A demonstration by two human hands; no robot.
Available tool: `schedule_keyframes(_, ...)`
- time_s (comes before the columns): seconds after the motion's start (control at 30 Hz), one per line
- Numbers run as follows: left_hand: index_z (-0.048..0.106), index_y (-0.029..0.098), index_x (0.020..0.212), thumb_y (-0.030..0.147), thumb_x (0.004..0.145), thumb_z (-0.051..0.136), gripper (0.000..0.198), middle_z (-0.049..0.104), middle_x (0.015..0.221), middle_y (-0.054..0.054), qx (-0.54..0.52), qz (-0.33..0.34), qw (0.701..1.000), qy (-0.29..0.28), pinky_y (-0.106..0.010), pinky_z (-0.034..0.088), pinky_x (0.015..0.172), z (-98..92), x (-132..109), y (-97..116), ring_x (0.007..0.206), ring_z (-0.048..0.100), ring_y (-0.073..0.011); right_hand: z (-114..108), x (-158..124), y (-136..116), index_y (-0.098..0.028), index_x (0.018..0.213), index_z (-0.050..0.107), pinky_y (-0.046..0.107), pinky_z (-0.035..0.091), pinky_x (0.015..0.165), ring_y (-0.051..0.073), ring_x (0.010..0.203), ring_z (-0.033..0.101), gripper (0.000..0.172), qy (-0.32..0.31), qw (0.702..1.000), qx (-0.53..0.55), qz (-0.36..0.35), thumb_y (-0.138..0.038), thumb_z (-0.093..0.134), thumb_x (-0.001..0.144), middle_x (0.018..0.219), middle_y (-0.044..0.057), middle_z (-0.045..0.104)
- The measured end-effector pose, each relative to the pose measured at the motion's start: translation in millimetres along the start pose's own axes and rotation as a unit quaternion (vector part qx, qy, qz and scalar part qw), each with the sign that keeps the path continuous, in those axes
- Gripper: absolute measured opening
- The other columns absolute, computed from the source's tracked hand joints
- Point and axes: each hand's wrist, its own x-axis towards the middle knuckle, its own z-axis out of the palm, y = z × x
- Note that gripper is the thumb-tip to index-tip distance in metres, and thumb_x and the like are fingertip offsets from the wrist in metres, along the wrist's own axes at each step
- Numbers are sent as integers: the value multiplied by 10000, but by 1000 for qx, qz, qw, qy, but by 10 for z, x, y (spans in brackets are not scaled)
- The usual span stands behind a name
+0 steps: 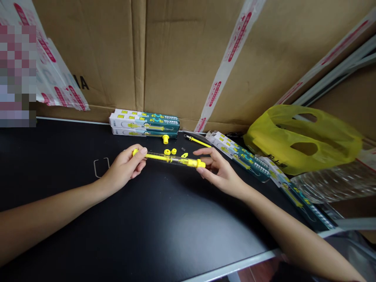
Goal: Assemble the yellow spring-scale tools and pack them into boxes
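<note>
My left hand (129,164) is closed on the left end of a spring scale (158,157), thumb on top. The scale has a clear tube, a yellow rod inside and yellow ends, and lies nearly level above the black table. At its right end, my right hand (219,170) has its fingers spread around the yellow cap (200,163), the thumb close to it. Behind the tube lie a flanged yellow plug (165,139), a yellow ring (167,152), a small yellow cap (174,151), a tiny spring (183,149) and a small yellow clip (184,155).
Two stacked printed boxes (143,122) stand at the back. More boxes (237,154) lie on the right, near a yellow plastic bag (302,137). A yellow rod with a hook (198,141) lies behind my right hand. A bent wire (95,168) is left. Cardboard (188,58) walls the back.
</note>
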Motion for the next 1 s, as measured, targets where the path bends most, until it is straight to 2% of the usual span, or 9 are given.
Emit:
schedule_keyframes(0.13,400,198,740,456,924,444,320,411,553,75,1,1,1000,-1,-165,250,371,-7,2,-7,401,333,-40,19,-6,3,-217,1208,404,213,333,464,89,521,420,343,-23,998,61,13,-374,523,928,636,-60,442)
schedule_keyframes(0.3,393,194,730,453,927,441,329,412,545,78,3,1,1000,-2,-153,252,374,-6,12,-5,402,333,-33,26,-11,12,-201,1232,403,201,320,451,77,483,405,348,-37,995,85,20,-354,505,937,598,-77,417)
schedule_keyframes(0.4,391,193,729,447,928,439,327,408,541,81,2,3,1000,-1,-148,253,375,3,21,0,400,334,-30,16,-3,14,-200,1235,404,202,321,467,80,491,413,355,-20,998,56,25,-331,520,926,597,-74,438)
schedule_keyframes(0.53,392,192,731,441,930,436,322,412,540,81,1,2,1000,-1,-144,252,373,4,20,-2,398,334,-28,3,22,34,-197,1071,448,205,329,494,79,518,423,255,20,1000,12,19,-315,576,886,638,-53,495)
schedule_keyframes(0.63,397,191,733,446,929,437,324,413,542,81,1,1,1000,0,-142,251,372,-5,7,-5,399,333,-26,-1,39,52,-192,991,473,203,327,491,77,516,415,217,23,1000,2,15,-324,596,869,638,-49,495)
schedule_keyframes(1.0,390,190,728,446,928,438,328,410,542,80,1,1,1000,-4,-142,248,373,0,7,-2,402,332,-27,-9,40,61,-181,976,511,210,341,504,88,552,416,216,23,1000,-16,0,-325,614,853,676,-27,515)
